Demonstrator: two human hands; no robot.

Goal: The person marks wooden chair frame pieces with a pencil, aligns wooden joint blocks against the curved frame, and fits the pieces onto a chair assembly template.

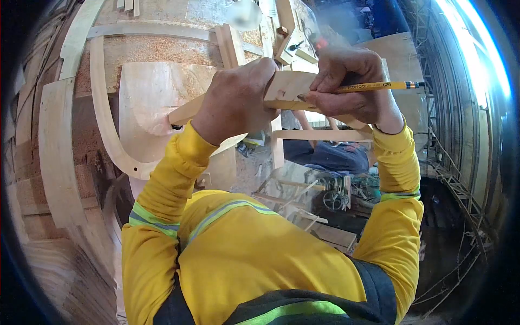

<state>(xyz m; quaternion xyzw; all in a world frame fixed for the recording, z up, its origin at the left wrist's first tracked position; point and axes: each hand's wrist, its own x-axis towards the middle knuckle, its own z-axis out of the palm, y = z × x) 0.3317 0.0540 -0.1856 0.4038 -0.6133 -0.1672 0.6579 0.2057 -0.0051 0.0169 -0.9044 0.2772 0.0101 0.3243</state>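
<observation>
Head view on my monitor: the left hand [235, 97] is closed around one end of a pale wooden piece [290, 85], raised in front of the chest. At the piece's near edge is the tip of a yellow pencil [379, 86], pinched in the right hand [352, 89]. I can't tell whether that hand also bears on the wood. As I judge it, a slack left grip could let the piece twist and drag the line off; too much push could snap the lead, or the tip could skid over the edge. Sweeping again from the left, I see a long board [58, 154], a curved wooden part [103, 108] and sawdust [157, 51] strewn over the work surface. Beyond the hands, wooden frames clutter the middle; a metal truss [425, 70] and sheet wall [466, 81] stand at far right, beside a strong glare.
</observation>
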